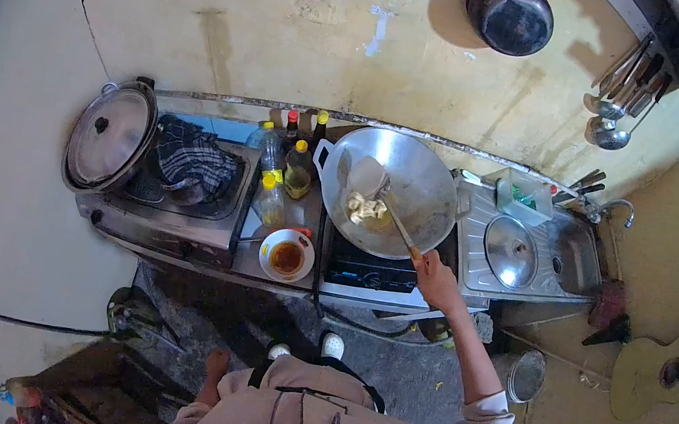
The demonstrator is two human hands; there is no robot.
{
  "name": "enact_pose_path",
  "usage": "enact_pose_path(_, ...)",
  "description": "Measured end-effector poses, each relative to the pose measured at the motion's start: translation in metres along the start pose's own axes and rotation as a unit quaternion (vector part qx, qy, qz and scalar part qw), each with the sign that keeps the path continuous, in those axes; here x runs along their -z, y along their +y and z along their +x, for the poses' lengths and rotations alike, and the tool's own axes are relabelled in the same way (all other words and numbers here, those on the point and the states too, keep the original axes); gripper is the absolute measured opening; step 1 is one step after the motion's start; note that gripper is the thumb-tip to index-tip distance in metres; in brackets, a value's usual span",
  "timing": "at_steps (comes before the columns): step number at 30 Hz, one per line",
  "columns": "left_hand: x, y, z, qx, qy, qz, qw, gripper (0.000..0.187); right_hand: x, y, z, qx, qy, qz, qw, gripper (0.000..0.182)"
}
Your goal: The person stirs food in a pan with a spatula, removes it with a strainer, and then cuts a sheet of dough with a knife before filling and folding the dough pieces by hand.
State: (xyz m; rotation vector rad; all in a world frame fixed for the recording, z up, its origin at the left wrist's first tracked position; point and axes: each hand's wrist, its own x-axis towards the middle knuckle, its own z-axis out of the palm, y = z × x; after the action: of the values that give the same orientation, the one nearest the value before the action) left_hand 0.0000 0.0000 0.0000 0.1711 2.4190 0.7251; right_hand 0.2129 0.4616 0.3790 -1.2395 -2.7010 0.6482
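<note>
My right hand (434, 278) is closed around the wooden handle of a metal spatula (399, 220), which reaches down into a large wok (432, 169). At the spatula's blade lie pale yellow pieces of food (365, 209), low in the wok; their exact kind I cannot make out. The wok sits on a black stove (372, 270). My left hand (217, 362) hangs low beside my body, away from the counter, and its fingers do not show clearly. A white bowl (287, 255) with reddish-brown liquid stands to the left of the stove.
Several bottles (299, 171) stand left of the wok. Further left, a lidded pot (108, 136) and a checked cloth (198, 154) rest on another stove. On the right, a metal lid (511, 251) lies beside the sink (575, 251). Pans (510, 16) and ladles (609, 131) hang on the wall.
</note>
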Motion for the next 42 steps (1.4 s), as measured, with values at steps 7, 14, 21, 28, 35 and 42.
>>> enact_pose_path(7,0.014,-0.001,0.001,-0.148,0.044,0.023,0.988,0.027,-0.014,-0.001,-0.015,-0.025,0.094,-0.075,0.992,0.021)
enact_pose_path(14,0.010,-0.026,-0.004,0.010,0.005,0.097,0.995,0.032,-0.029,0.028,-0.014,-0.088,0.148,-0.226,0.959,0.029)
enact_pose_path(21,-0.002,-0.049,-0.001,0.029,-0.011,0.150,0.988,0.032,-0.054,0.056,0.005,-0.096,0.146,-0.199,0.964,0.030)
enact_pose_path(28,0.000,-0.023,-0.017,-0.193,0.034,0.228,0.954,0.026,-0.028,0.044,0.000,-0.065,0.184,-0.227,0.954,0.029)
enact_pose_path(35,-0.016,-0.018,-0.010,-0.102,0.051,0.054,0.992,0.026,-0.044,0.065,0.020,-0.024,0.192,-0.254,0.948,0.031)
enact_pose_path(42,-0.021,0.005,-0.033,-0.007,0.043,0.062,0.997,0.029,0.029,0.069,-0.027,-0.011,0.152,-0.315,0.937,0.034)
